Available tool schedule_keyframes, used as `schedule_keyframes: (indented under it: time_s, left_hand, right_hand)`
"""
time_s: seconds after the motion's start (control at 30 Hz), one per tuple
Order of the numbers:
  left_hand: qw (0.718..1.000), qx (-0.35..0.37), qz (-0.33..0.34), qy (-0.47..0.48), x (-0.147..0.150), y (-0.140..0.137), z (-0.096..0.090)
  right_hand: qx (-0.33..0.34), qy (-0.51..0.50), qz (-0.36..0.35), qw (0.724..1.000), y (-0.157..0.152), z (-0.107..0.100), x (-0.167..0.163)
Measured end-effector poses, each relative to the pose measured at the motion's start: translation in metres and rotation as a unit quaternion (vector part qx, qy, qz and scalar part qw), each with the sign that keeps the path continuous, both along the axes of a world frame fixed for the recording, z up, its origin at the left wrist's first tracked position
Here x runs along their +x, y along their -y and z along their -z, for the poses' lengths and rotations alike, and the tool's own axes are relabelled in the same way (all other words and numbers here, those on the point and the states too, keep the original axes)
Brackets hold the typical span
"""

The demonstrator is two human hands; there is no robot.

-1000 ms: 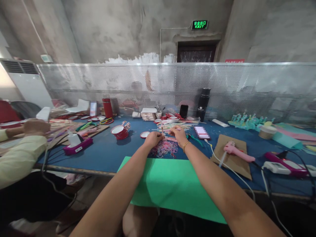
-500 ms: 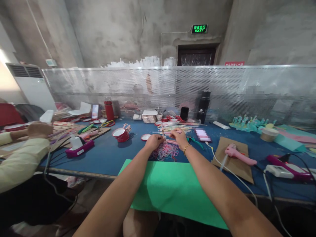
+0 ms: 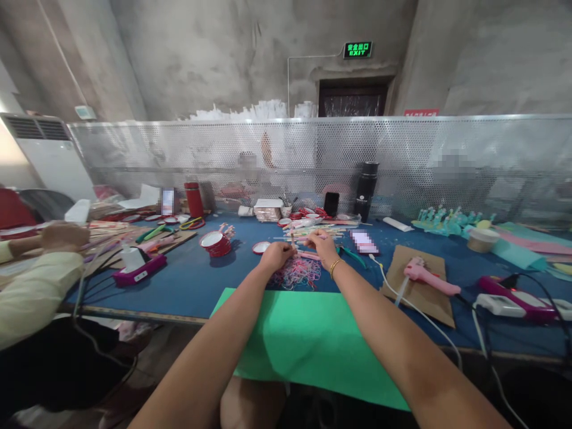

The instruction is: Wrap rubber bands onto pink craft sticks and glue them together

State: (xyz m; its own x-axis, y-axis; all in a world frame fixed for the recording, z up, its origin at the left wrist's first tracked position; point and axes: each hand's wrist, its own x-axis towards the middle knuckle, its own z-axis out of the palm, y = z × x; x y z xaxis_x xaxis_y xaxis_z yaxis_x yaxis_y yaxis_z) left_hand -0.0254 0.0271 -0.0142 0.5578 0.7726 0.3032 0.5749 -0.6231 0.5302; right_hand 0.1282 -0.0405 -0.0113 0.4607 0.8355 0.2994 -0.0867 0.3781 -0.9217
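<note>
My left hand (image 3: 277, 257) is closed, its fingertips pinching a thin pinkish stick (image 3: 292, 239) that stands upright. Just to the right, my right hand (image 3: 323, 246) is closed with thumb and fingers pressed together; whatever they pinch is too small to make out. Beneath both hands spreads a tangled heap of pink, purple and blue cords (image 3: 297, 275). A pink rod-like piece (image 3: 308, 256) lies on the heap between the hands. Behind them are several pale thin sticks (image 3: 308, 232). Teal-handled pliers (image 3: 353, 257) rest beside my right wrist.
A green sheet (image 3: 304, 333) covers the front edge and my lap. To the right, a pink glue gun (image 3: 431, 280) sits on cardboard (image 3: 397, 268) with trailing cables. On the left are red-rimmed tins (image 3: 215, 245), a purple power strip (image 3: 140, 271) and a co-worker's arm (image 3: 40, 286).
The whole view has shifted slightly to the left. Both hands keep nearly the same place and pinch over the cords.
</note>
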Motion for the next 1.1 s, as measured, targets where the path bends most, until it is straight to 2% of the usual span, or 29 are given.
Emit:
schedule_keyframes:
  time_s: [0.57, 1.1]
  left_hand:
    - [1.0, -0.001, 0.0, -0.002, -0.0001, 0.0006, -0.0007]
    - [1.0, 0.007, 0.0, -0.004, 0.0002, -0.0021, 0.0016]
  right_hand:
    - [-0.003, 0.0, 0.021, 1.0, -0.002, 0.0006, 0.0008]
    - [0.0, 0.014, 0.005, 1.0, -0.0003, 0.0019, -0.0005]
